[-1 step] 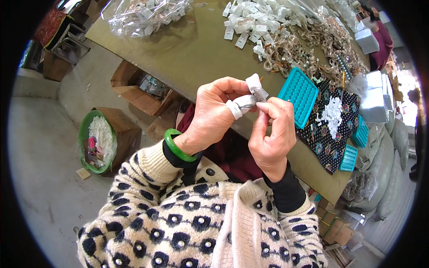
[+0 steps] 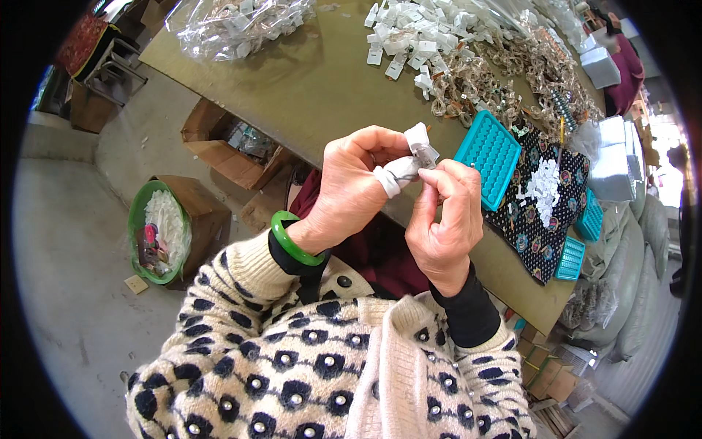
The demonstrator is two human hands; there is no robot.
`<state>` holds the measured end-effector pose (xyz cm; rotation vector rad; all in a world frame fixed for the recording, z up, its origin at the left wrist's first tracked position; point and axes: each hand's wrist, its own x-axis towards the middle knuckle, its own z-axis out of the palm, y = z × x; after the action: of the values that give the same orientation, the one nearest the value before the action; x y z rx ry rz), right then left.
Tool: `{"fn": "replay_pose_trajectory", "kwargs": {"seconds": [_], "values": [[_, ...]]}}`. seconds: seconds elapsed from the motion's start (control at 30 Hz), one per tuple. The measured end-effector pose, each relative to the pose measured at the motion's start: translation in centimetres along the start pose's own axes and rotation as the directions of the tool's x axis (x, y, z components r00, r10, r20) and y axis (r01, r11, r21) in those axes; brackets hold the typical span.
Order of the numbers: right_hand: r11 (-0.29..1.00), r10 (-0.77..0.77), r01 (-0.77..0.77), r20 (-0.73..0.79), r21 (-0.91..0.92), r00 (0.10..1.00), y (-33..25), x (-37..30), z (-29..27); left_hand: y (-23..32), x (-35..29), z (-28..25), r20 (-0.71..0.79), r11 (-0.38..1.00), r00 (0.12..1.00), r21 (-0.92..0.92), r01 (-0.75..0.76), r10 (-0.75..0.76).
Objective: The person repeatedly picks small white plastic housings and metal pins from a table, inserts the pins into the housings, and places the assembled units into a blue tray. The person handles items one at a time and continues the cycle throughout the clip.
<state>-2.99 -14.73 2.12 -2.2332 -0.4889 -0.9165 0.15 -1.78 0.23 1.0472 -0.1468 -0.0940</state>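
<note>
Between my two hands, above the table's near edge, is a small white plastic piece (image 2: 419,137) with a thin brownish bit sticking out at its top. My left hand (image 2: 352,170) is closed on it with thumb and forefinger. White wrapping (image 2: 398,174) covers the left thumb, and a green bangle sits on that wrist. My right hand (image 2: 447,216) has its thumb and forefinger pinched at the lower end of the piece. Whatever tiny part lies in that pinch is too small to make out.
A turquoise ridged tray (image 2: 491,162) lies right of my hands, beside a patterned dark cloth (image 2: 515,238) bearing small white parts (image 2: 543,192). Behind are heaped white plastic pieces (image 2: 420,33) and coiled clear cables (image 2: 482,80). A green-rimmed basket (image 2: 139,252) stands on the floor at left.
My left hand and the white piece have shifted very slightly to the right. The grip of both hands looks the same.
</note>
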Motion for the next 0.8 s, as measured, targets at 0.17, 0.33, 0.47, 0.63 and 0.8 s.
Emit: {"fn": "replay_pose_trajectory", "kwargs": {"seconds": [0.17, 0.33, 0.47, 0.63, 0.8], "values": [[0.997, 0.062, -0.061, -0.022, 0.041, 0.998, 0.5, -0.2, 0.4, 0.2, 0.4, -0.4, 0.024, 0.963, 0.989, -0.227, 0.149, -0.147], [0.984, 0.159, -0.157, -0.019, 0.085, 0.987, 0.5, -0.5, 0.7, 0.1, 0.6, -1.5, 0.139, 0.794, 0.913, -0.456, 0.403, -0.384], [0.870, 0.385, -0.384, 0.060, 0.309, 0.921, 0.2, -0.7, 0.7, -0.2, 0.5, -1.4, 0.124, 0.760, 0.899, -0.493, 0.423, -0.420], [0.890, 0.344, -0.340, 0.040, 0.304, 0.938, 0.2, -0.8, 0.8, 0.2, 0.4, -1.2, 0.066, 0.834, 0.926, -0.415, 0.363, -0.371], [0.617, 0.627, -0.627, 0.184, 0.475, 0.757, 0.0, -0.8, 0.9, 0.5, 0.4, -0.4, -0.016, 0.884, 0.946, -0.361, 0.297, -0.324]]}}
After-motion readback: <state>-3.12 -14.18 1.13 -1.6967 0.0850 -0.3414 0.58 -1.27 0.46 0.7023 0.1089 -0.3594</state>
